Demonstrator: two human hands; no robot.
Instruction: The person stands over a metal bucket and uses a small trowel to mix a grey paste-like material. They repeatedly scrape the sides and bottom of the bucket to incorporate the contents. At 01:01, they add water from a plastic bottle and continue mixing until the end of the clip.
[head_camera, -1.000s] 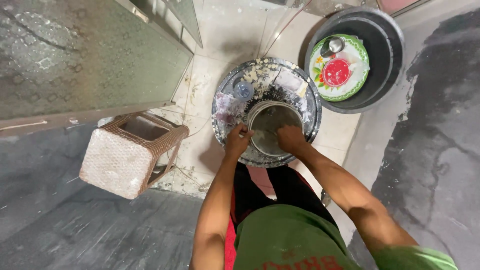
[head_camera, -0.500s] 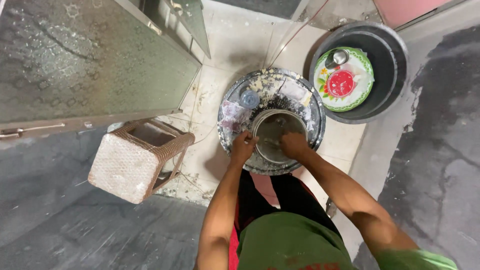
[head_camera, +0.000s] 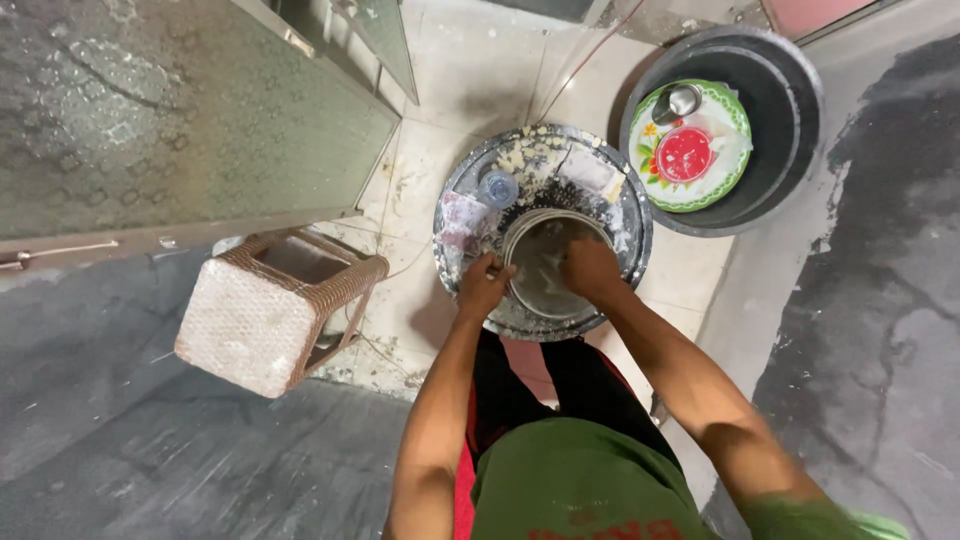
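1. A dark tub (head_camera: 790, 130) sits far right, holding a flowered plate (head_camera: 735, 165).
2. A wide metal basin (head_camera: 455, 265) (soapy) holds a steel pot (head_camera: 540, 275) in the middle.
3. The left hand (head_camera: 483, 287) grips the pot's left rim.
4. The right hand (head_camera: 590, 270) presses inside it, fingers curled.

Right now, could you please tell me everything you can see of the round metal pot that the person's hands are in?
The round metal pot looks like dull grey steel, with a thin bright rim and a wet, smeared inside. It sits upright in the near part of a wide soapy metal basin on the tiled floor. The left hand grips its near-left rim, and the right hand reaches inside, pressed against its inner wall. No lid or handles show.
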